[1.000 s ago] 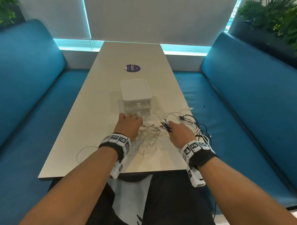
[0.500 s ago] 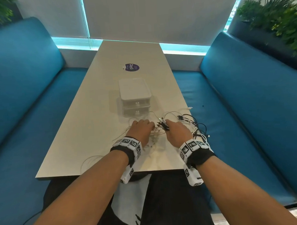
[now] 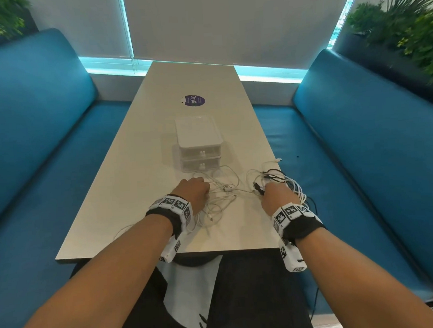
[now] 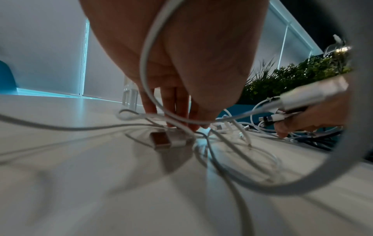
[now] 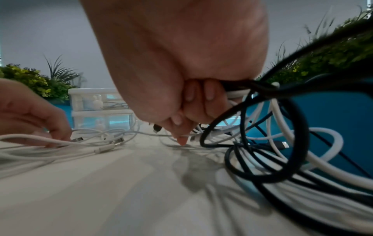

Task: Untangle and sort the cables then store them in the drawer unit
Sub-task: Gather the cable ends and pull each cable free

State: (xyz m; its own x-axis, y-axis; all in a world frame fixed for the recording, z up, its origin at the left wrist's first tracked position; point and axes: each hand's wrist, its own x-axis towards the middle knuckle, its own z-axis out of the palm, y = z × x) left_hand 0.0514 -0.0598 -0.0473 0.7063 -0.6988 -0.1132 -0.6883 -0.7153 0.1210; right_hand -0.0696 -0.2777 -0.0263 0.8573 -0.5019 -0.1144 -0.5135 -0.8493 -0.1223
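Note:
A clear white two-drawer unit (image 3: 198,142) (image 5: 101,108) stands mid-table with both drawers closed. Just in front of it lies a loose heap of white cables (image 3: 219,201) (image 4: 222,143). My left hand (image 3: 195,190) (image 4: 193,126) is down on this heap, thumb and fingertips pinching a white cable at the tabletop; another white cable loops over its palm. My right hand (image 3: 263,189) (image 5: 191,110) grips a bundle of black and white cables (image 3: 293,187) (image 5: 282,143) by their plug ends near the table's right edge. One white cable runs between the two hands.
The long pale table (image 3: 136,167) has a purple sticker (image 3: 195,100) beyond the drawer unit. Blue benches (image 3: 359,157) run along both sides. Some cables hang over the table's right edge. Plants (image 3: 408,24) stand behind the right bench.
The left hand came back from the drawer unit to the cables. Both hands, close together half a second ago, have moved apart, drawing a white cable out between them.

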